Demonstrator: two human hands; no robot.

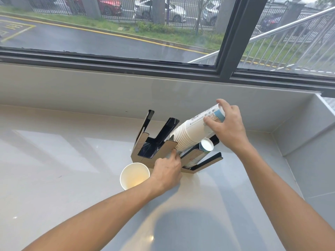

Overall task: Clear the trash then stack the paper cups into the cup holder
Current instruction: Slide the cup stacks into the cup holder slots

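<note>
The holder [157, 144] stands on the desk [72, 160] below the window sill, its slots open upward and leaning toward the window. The right hand [226, 125] is closed around the closed end of a stack [192, 131] of nested cups, fingers wrapped over the top; the stack's long axis slants from that hand down and left, rims first, into the holder's right slot — the move turns on keeping that axis in line with the slot walls. The left hand [168, 171] is nearer the holder, at its front, fingers pressed against the slot's front panel as if bracing it; it holds nothing loose. Another cup [206, 144] already lies in the slot just right of the stack, so room there looks tight. A single open cup [135, 175] stands just in front of the holder, touching the left wrist — a nudge could tip it. Left of the holder the desk is free.
</note>
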